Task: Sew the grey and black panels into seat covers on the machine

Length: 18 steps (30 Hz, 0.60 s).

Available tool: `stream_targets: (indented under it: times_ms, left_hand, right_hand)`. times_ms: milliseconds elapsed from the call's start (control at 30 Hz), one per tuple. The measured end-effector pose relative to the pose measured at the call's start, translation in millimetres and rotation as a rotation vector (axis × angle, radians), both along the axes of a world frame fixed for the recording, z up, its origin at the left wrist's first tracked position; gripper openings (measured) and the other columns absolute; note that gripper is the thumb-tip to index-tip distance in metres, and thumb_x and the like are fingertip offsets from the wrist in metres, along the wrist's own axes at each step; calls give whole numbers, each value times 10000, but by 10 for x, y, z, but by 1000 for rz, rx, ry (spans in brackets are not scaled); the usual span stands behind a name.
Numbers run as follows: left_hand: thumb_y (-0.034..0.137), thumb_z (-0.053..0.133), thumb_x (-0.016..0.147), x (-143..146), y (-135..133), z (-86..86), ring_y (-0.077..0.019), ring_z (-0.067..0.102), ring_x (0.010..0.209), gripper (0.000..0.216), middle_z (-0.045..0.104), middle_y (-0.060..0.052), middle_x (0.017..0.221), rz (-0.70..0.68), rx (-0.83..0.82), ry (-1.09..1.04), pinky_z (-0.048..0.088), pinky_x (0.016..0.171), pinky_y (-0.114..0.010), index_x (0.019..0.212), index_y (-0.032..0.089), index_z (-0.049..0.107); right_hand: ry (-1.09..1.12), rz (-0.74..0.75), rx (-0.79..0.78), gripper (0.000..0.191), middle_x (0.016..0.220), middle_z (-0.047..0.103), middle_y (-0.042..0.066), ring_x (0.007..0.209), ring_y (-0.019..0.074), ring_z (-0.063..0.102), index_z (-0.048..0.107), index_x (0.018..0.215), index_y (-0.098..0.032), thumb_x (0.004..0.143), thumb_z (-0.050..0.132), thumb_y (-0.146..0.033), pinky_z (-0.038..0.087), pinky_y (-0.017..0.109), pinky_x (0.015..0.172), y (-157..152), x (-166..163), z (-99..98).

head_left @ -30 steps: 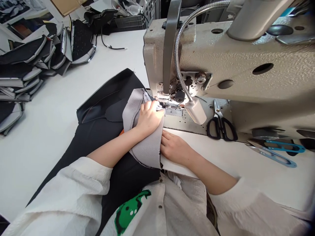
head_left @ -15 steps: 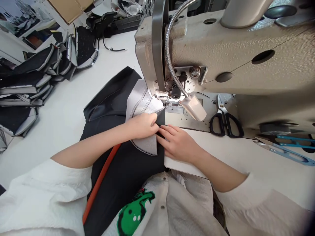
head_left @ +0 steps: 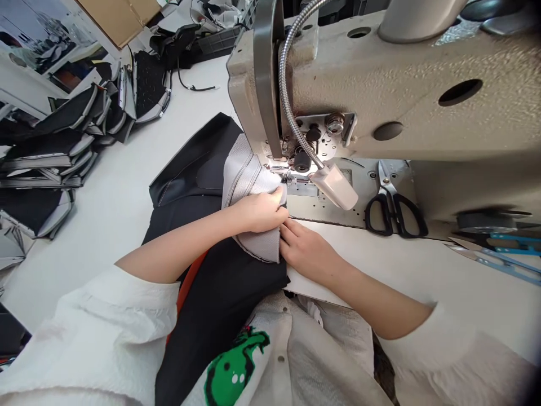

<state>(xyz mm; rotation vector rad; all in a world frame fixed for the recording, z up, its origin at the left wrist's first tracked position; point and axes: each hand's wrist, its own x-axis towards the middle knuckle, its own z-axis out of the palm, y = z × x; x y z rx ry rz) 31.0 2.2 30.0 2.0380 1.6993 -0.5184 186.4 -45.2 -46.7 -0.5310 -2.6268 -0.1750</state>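
Observation:
A grey mesh fabric piece (head_left: 240,169) with dark double stitching lies over a larger black fabric piece (head_left: 186,169), its right edge along the black one's. Both run up to the needle area of a sewing machine (head_left: 291,169). Just in front of the needle, my left hand (head_left: 264,213) is closed, pinching the grey piece near its right edge. Beside it, my right hand (head_left: 310,251) grips the layered edge lower down, its fingertips partly hidden by fabric. An orange-red strip (head_left: 192,282) shows beneath my left forearm.
Black-handled scissors (head_left: 393,200) lie on the machine bed at right, with blue thread snips (head_left: 499,259) farther right. A small lamp head (head_left: 336,186) hangs beside the needle. Stacks of black and grey sewn pieces (head_left: 46,152) cover the table's left side.
The grey piece has shifted right, its edge now along the black fabric's edge. My left hand moved right and slightly up. My right fingers, flatter before, have curled in at the edge.

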Motion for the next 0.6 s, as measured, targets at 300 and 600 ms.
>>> stream_targets:
  times_ms: [300,600]
  left_hand:
    - [342,326,881,15,-54,-36,-301,642,944,625,640,-137,1114,-117,189,211,493,761,-391,1482,203,225]
    - [432,289,949,-141,29,-93,-254,629,1026,486,636,-60,1197,-115,283,21,486,862,-355,1393,280,415]
  right_hand:
    - [33,-42,-219,343,1276,534,257,1296,315,422,586,1145,-5,842,442,-79,421,469,1045,108,11,-84]
    - [77,94,-182,278,1166,627,149,1203,257,514,649,1040,-114,883,420,-101,478,403,973,141,102,108]
